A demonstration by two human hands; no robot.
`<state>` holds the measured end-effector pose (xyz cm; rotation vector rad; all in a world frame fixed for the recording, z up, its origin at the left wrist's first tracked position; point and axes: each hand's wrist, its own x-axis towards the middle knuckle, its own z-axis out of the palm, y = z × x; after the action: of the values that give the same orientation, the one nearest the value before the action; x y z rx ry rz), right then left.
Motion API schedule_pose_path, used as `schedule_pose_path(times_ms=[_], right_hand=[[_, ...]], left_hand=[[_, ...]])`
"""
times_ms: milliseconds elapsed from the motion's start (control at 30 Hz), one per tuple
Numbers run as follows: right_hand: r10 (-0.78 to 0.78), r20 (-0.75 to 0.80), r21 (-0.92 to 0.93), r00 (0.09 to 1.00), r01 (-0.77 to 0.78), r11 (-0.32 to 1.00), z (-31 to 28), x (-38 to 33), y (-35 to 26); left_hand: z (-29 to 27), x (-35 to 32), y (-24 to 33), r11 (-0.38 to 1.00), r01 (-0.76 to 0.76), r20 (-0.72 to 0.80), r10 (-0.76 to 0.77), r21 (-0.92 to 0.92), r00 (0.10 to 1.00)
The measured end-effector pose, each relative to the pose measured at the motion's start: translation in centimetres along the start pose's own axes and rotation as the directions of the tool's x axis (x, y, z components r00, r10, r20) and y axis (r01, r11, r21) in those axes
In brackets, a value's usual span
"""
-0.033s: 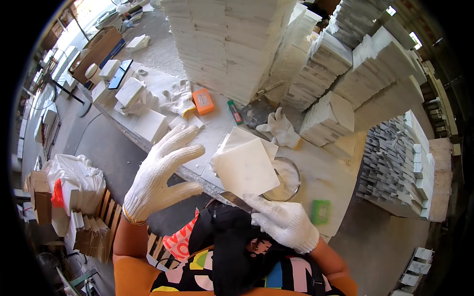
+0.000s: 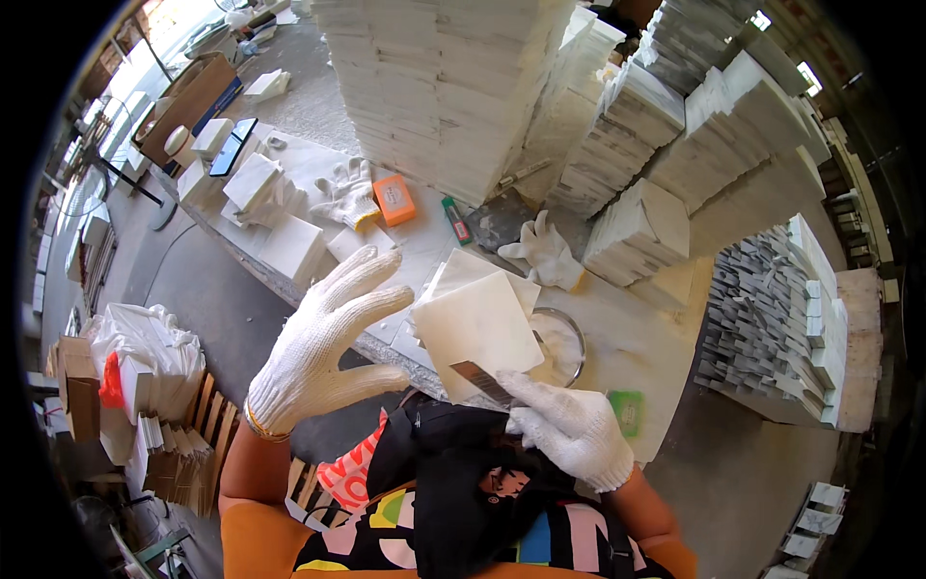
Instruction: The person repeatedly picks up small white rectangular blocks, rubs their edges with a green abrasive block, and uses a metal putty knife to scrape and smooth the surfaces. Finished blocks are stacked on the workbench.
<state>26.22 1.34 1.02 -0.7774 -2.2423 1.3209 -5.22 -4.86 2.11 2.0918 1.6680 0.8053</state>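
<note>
My left hand [image 2: 333,343], in a white knit glove, hovers over the table's near edge, left of the tiles. Its fingers are spread and nothing is in them. My right hand [image 2: 569,425], gloved alike, is closed round a flat metal scraper blade [image 2: 482,380]; its handle is hidden in the glove. The blade overlaps the near edge of a square white tile [image 2: 477,328]; whether they touch I cannot tell. That tile lies askew on other white tiles [image 2: 470,270]. Partly behind the stack is a round metal ring [image 2: 582,345].
A tall block of stacked slabs [image 2: 444,96] stands at the back. Loose gloves [image 2: 543,251], an orange box [image 2: 394,200], a green tube [image 2: 456,221] and a green block [image 2: 626,413] lie on the table [image 2: 637,338]. Stacked grey strips [image 2: 762,309] stand at right.
The scraper blade has come up from below the tile's near edge to overlap it, as my right hand tilted. My left hand has shifted slightly right, toward the tiles.
</note>
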Motion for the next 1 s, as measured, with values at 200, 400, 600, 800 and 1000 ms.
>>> schedule_pose_path(times_ms=[200, 400, 600, 800, 1000], right_hand=[[0.378, -0.194, 0.31, 0.905, -0.309, 0.899, -4.5, 0.8, 1.4], [0.171, -0.103, 0.119, 0.98, -0.159, 0.98, -4.0, 3.4, 3.0], [0.051, -0.078, -0.08, 0.996, -0.057, 0.995, -3.2, 2.6, 2.6], [-0.024, -0.131, -0.154, 0.991, 0.004, 0.988, -2.8, 1.7, 3.2], [-0.078, -0.207, -0.278, 0.975, 0.017, 0.96, -1.7, 1.9, 2.9]], left_hand=[[3.6, 3.9, 2.3, 0.977, -0.212, 0.181, 0.207, 0.008, 0.961], [3.5, 5.5, 3.0, 0.971, -0.239, 0.217, 0.238, -0.024, 0.947], [5.2, 4.4, 1.7, 0.968, -0.248, 0.101, 0.25, -0.025, 0.963], [4.7, 5.1, 2.1, 0.974, -0.223, 0.195, 0.228, -0.05, 0.954], [5.2, 4.9, 1.7, 0.971, -0.236, 0.171, 0.24, -0.047, 0.956]])
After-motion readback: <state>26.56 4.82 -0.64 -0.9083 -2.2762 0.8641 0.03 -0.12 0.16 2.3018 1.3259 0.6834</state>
